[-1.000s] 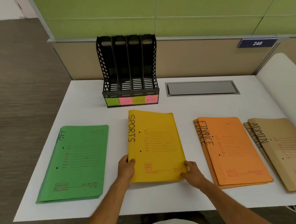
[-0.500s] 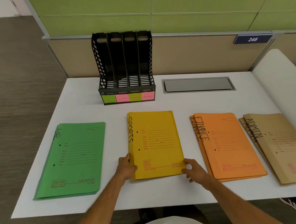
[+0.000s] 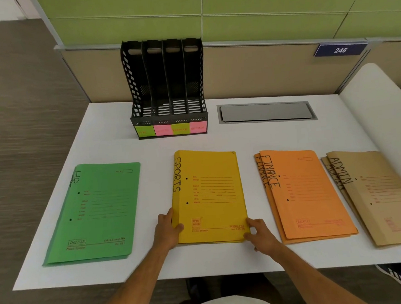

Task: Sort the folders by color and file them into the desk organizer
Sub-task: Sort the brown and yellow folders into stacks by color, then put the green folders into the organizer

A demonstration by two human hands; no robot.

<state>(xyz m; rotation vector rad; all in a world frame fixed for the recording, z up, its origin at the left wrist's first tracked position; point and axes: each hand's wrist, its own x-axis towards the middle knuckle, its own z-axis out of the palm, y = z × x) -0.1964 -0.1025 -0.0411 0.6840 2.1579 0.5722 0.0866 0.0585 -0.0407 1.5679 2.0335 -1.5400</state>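
Yellow folder stack | left hand, right hand: both grip its near corners | four piles

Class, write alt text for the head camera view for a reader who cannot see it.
Both hands, left hand and right hand, grip the near corners of a yellow SPORTS folder on a white desk. Green HR, orange FINANCE and brown ADMIN folders flank it, before an empty black organizer.

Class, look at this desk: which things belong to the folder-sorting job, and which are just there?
Part of the job:
green folders
yellow folders, held by the left hand and right hand
orange folders
brown folders
black organizer

Just there:
metal cable hatch
number sign
white chair
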